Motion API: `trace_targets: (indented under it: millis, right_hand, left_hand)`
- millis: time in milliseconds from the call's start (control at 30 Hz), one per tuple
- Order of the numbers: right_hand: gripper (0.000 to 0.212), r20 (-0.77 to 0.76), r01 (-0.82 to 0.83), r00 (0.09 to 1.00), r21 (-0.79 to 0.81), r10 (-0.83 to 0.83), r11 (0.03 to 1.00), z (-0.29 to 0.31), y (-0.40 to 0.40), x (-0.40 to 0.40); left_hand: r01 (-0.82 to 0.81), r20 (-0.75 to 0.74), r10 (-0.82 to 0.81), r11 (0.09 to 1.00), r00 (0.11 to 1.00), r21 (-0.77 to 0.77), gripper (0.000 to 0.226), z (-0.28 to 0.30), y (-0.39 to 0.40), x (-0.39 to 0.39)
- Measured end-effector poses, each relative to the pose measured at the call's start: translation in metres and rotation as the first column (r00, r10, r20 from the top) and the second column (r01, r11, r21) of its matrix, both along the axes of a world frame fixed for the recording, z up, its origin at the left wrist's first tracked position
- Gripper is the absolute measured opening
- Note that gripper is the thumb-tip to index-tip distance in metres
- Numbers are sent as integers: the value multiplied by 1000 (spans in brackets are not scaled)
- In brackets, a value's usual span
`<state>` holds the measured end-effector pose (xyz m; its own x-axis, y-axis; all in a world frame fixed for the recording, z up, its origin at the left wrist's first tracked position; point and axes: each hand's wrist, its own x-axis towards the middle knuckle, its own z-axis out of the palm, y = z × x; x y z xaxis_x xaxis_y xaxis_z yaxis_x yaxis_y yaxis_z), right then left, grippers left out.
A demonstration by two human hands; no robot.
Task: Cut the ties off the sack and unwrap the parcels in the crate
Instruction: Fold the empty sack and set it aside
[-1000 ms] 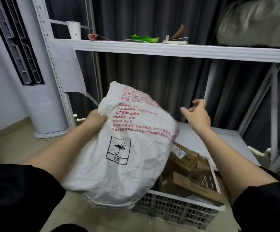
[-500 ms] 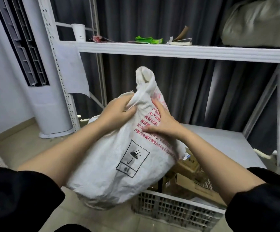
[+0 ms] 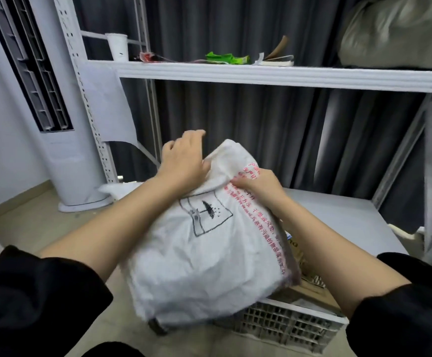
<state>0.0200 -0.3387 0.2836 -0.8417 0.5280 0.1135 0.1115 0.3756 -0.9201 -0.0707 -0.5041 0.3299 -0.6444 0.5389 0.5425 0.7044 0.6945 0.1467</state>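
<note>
A white woven sack (image 3: 209,258) with red print and a black umbrella mark is held up in front of me, above the near left corner of a white slatted crate (image 3: 287,323). My left hand (image 3: 184,161) lies on the sack's top left, thumb pressed into the cloth and fingers loosely spread. My right hand (image 3: 256,186) pinches the gathered cloth at the sack's top right. Brown cardboard parcels (image 3: 310,292) show in the crate, mostly hidden behind the sack. No ties are visible.
A white metal rack surrounds the spot. Its upper shelf (image 3: 287,76) carries a paper cup (image 3: 118,46), green wrapper (image 3: 225,57) and a grey bundle (image 3: 400,32). The grey lower shelf board (image 3: 343,217) lies behind the crate. A tower air conditioner (image 3: 62,140) stands at left.
The sack has come down and its upright neck has been folded over. Both hands have shifted to the sack's top; a second ago the right hand was off the sack.
</note>
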Motion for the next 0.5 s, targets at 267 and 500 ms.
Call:
trace_targets:
  millis: [267,500]
  right_hand:
    - [52,-108,204,970,-115,-217,972,5,13,6]
    - [26,-275,22,947,-460,-166,888,1,29,37]
  left_hand:
    - [129,-218,-173,971,960,-200,70,-67,2,17]
    - [-151,-26,153,987,988,60,70,-71,-11,-18]
